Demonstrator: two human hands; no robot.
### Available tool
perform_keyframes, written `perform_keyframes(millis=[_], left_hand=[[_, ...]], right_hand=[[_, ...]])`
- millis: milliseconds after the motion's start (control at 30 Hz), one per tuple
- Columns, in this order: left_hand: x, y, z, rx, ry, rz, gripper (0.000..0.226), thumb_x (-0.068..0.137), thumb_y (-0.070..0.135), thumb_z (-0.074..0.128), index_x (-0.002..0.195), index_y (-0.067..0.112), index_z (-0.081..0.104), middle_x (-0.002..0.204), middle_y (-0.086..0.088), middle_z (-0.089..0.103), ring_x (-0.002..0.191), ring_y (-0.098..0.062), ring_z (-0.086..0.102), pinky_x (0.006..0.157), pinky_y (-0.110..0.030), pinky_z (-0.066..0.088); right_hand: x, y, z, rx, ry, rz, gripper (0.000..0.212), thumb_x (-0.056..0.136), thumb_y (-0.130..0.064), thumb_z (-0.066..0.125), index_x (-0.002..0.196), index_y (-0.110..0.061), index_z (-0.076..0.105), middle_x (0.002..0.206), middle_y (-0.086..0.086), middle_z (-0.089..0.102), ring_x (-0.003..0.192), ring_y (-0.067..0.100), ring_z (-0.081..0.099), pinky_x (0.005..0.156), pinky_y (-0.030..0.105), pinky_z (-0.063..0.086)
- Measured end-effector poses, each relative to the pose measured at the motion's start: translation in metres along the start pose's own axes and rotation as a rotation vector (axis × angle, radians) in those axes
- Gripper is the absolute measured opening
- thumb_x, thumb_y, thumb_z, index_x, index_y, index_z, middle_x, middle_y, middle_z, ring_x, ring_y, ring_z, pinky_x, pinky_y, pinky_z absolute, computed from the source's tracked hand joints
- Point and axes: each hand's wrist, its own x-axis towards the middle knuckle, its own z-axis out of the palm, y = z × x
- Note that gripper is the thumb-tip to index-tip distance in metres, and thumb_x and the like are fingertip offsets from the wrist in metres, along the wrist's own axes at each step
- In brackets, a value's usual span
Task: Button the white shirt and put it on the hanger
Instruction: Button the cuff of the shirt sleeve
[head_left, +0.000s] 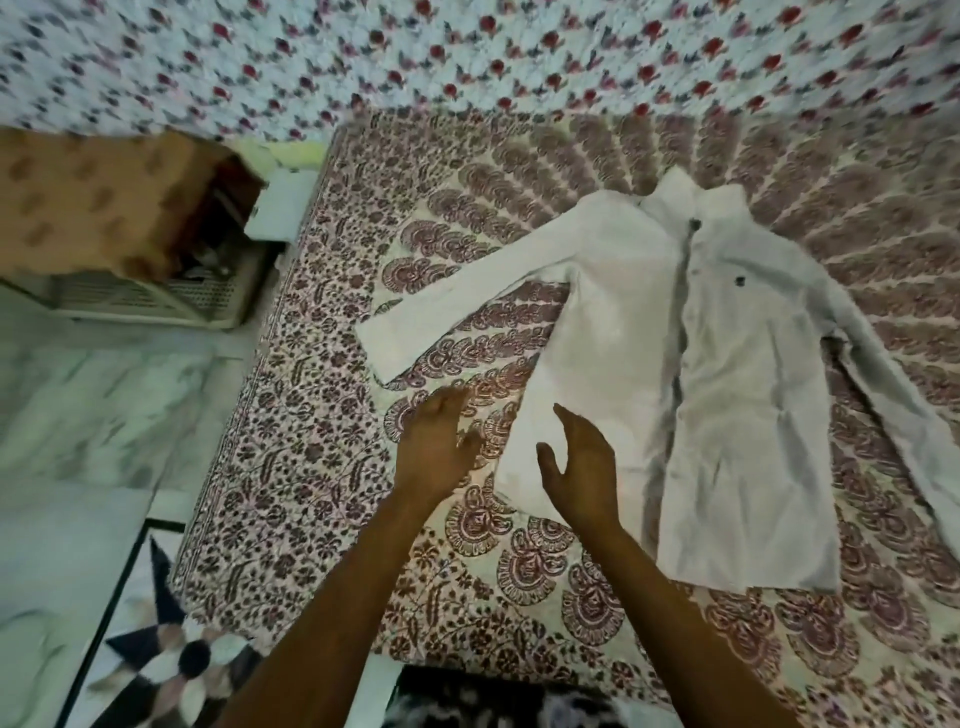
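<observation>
White shirt (727, 374) lies flat, front up, on the patterned bedspread (322, 467), collar toward the far wall, both sleeves spread out, placket running down the middle — a dark button shows near the collar, the lower front looks parted. Left hand (439, 447) hovers over the bedspread just left of the shirt hem, fingers loose, holding nothing. Right hand (582, 467) is over the shirt's lower left edge, fingers relaxed, empty — contact unclear. Floral wall covering (467, 52) behind; covered crate (130, 249) at left.
</observation>
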Motion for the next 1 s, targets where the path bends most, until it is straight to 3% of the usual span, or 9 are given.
perform_keyframes(millis=[133,233,400,567,700,800,900,1000], left_hand=[[0.042,-0.051,0.016,0.030,-0.053,-0.057,0.049,0.088,0.028,0.055,0.134,0.014,0.045,0.137,-0.008,0.047,0.123,-0.028,0.048,0.103,-0.039,0.040],[0.077,-0.089,0.035,0.062,-0.079,-0.076,0.048,0.089,0.027,0.056,0.134,0.016,0.044,0.136,-0.008,0.048,0.123,-0.028,0.047,0.102,-0.039,0.040],[0.141,-0.151,0.066,0.148,-0.089,-0.107,0.052,0.087,0.028,0.057,0.136,0.016,0.043,0.144,-0.010,0.041,0.132,-0.030,0.037,0.108,-0.042,0.033],[0.187,-0.196,0.080,0.261,-0.073,-0.113,0.066,0.083,0.018,0.061,0.142,0.016,0.032,0.151,-0.014,0.025,0.137,-0.034,0.025,0.107,-0.047,0.030],[0.212,-0.218,0.088,0.237,-0.059,-0.074,0.066,0.079,0.012,0.064,0.140,0.015,0.037,0.144,-0.016,0.037,0.129,-0.035,0.038,0.099,-0.046,0.039],[0.222,-0.220,0.080,0.134,0.017,-0.071,0.049,0.081,0.008,0.058,0.130,0.012,0.051,0.129,-0.019,0.053,0.112,-0.037,0.054,0.091,-0.046,0.048],[0.225,-0.201,0.063,-0.014,-0.019,-0.133,0.039,0.081,0.012,0.052,0.119,0.010,0.061,0.109,-0.018,0.067,0.091,-0.034,0.064,0.081,-0.039,0.053],[0.215,-0.159,0.043,-0.483,-0.182,-0.230,0.028,0.072,0.014,0.049,0.092,0.012,0.069,0.083,-0.011,0.069,0.076,-0.021,0.060,0.068,-0.027,0.046]], right_hand=[[0.039,-0.006,0.048,0.034,-0.011,-0.039,0.047,0.085,-0.021,0.052,0.127,-0.002,0.052,0.121,0.018,0.062,0.112,0.034,0.058,0.100,0.033,0.035],[0.064,0.000,0.089,0.048,-0.023,-0.063,0.046,0.086,-0.025,0.044,0.123,-0.001,0.055,0.118,0.017,0.064,0.107,0.032,0.061,0.097,0.030,0.039],[0.089,0.011,0.154,0.013,-0.053,-0.004,0.045,0.084,-0.016,0.050,0.128,-0.004,0.052,0.122,0.015,0.062,0.112,0.030,0.058,0.098,0.032,0.042],[0.102,0.013,0.209,0.044,-0.080,0.100,0.051,0.086,-0.029,0.039,0.133,-0.010,0.048,0.130,0.012,0.057,0.119,0.027,0.052,0.102,0.040,0.043],[0.105,0.007,0.231,0.056,-0.069,0.120,0.050,0.085,-0.021,0.047,0.134,-0.011,0.048,0.132,0.010,0.056,0.121,0.024,0.051,0.105,0.029,0.035],[0.106,0.001,0.234,0.101,-0.090,0.133,0.051,0.085,-0.020,0.049,0.135,-0.013,0.045,0.134,0.009,0.054,0.123,0.023,0.049,0.102,0.024,0.031],[0.107,-0.002,0.231,0.173,-0.051,0.167,0.047,0.088,-0.021,0.049,0.134,-0.012,0.047,0.133,0.008,0.056,0.121,0.021,0.052,0.103,0.026,0.036],[0.110,-0.007,0.224,0.485,-0.001,0.404,0.042,0.090,-0.029,0.052,0.130,-0.015,0.050,0.127,0.006,0.060,0.115,0.018,0.057,0.096,0.028,0.044]])
